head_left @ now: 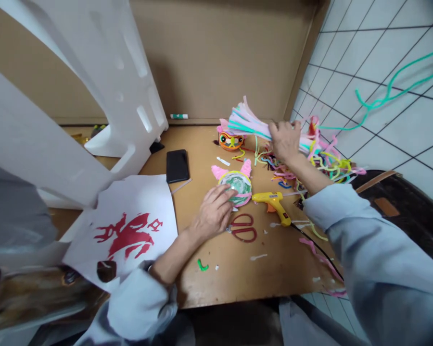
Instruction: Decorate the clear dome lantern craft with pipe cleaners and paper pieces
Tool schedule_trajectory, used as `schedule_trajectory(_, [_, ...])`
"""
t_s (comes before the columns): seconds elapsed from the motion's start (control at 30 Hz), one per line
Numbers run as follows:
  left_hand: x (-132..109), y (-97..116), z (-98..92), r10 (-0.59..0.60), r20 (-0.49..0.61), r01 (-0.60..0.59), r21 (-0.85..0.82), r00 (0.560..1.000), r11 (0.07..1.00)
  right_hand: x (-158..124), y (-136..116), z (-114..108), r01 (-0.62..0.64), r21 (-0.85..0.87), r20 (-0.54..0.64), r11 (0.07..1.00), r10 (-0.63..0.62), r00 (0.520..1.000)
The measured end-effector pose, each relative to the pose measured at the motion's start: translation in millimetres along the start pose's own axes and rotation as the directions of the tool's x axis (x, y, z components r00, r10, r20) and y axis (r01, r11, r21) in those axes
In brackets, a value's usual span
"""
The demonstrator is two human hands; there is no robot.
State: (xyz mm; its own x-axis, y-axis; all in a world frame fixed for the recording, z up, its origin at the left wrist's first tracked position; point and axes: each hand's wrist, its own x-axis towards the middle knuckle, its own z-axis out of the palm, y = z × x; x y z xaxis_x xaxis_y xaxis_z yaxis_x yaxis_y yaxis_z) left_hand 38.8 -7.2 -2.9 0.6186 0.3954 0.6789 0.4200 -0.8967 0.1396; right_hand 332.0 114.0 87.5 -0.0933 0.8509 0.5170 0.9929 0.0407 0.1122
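My right hand [285, 139] is closed round a thick bundle of pipe cleaners [250, 121] in pale pink, white and teal, held above the back right of the table. Over the left side of a round craft piece [242, 186] lies my left hand [214, 209], its fingers fairly straight and touching the surface. That piece has a green and white face, a yellow and pink rim and two fuzzy pink ears. A yellow hot glue gun [274, 201] rests on its side just right of it. Red-handled scissors [243, 228] lie below it.
Behind stands a finished-looking animal face [231, 139] with big eyes. A tangle of coloured pipe cleaners [324, 163] spreads at the right, by a dark bag [393, 211]. To the left are a black phone [177, 166] and white paper [159, 202] with a red cut-out; a marker [179, 116] lies behind.
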Motion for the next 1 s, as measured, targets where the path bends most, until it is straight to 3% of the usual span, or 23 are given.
schedule_trajectory(0.17, [-1.4, 5.1, 1.2, 0.11, -0.014, -0.109, 0.06, 0.994, 0.992, -19.5, -37.3, 34.8, 0.169, 0.025, 0.144, 0.985, -0.171, 0.975])
schedule_trajectory(0.27, [-1.0, 6.6, 1.6, 0.129, -0.007, -0.128, 0.039, 0.992, 0.991, -28.3, -51.8, 43.5, 0.363, 0.187, 0.24, 0.913, -0.401, 0.884])
schedule_trajectory(0.33, [-0.4, 6.8, 1.6, 0.132, -0.014, -0.131, 0.034, 0.991, 0.991, -27.0, -50.8, 41.8, 0.4, 0.312, 0.292, 0.862, -0.487, 0.823])
schedule_trajectory(0.4, [0.0, 6.0, 1.6, 0.141, -0.043, -0.139, 0.036, 0.989, 0.99, -21.9, -40.9, 33.7, 0.311, 0.39, 0.338, 0.867, -0.449, 0.827])
schedule_trajectory(0.47, [0.0, 4.5, 1.9, 0.146, -0.074, -0.144, 0.03, 0.987, 0.989, -18.7, -27.9, 20.4, 0.093, 0.426, 0.421, 0.9, -0.288, 0.86])
schedule_trajectory(0.5, [-0.2, 3.7, 2.3, 0.139, -0.079, -0.137, 0.023, 0.987, 0.99, -19.4, -23.2, 12.5, -0.035, 0.468, 0.488, 0.883, -0.225, 0.843])
schedule_trajectory(0.53, [-0.4, 3.1, 2.8, 0.124, -0.075, -0.124, 0.015, 0.989, 0.992, -22.0, -20.9, 4.4, -0.159, 0.531, 0.554, 0.832, -0.199, 0.809])
schedule_trajectory(0.63, [-1.5, 2.7, 4.9, 0.075, -0.045, -0.076, -0.011, 0.996, 0.997, -37.8, -32.3, -16.0, -0.432, 0.693, 0.618, 0.578, -0.168, 0.768])
schedule_trajectory(0.73, [-3.7, 3.7, 7.1, 0.045, -0.045, -0.047, -0.048, 0.998, 0.998, -53.1, -60.1, -24.9, -0.665, 0.633, 0.761, 0.397, -0.156, 0.63])
schedule_trajectory(0.8, [-5.7, 3.1, 7.9, 0.024, -0.057, -0.028, -0.071, 0.998, 0.997, -57.9, -75.3, -25.0, -0.737, 0.62, 0.784, 0.271, -0.159, 0.601])
schedule_trajectory(0.87, [-7.6, -0.1, 8.4, 0.007, -0.075, -0.013, -0.085, 0.997, 0.996, -58.9, -83.1, -23.0, -0.771, 0.617, 0.787, 0.158, -0.134, 0.603])
schedule_trajectory(1.0, [-8.4, -14.0, 12.1, -0.007, -0.092, -0.003, -0.109, 0.996, 0.994, -57.6, -82.7, -18.2, -0.75, 0.657, 0.754, 0.076, -0.059, 0.655])
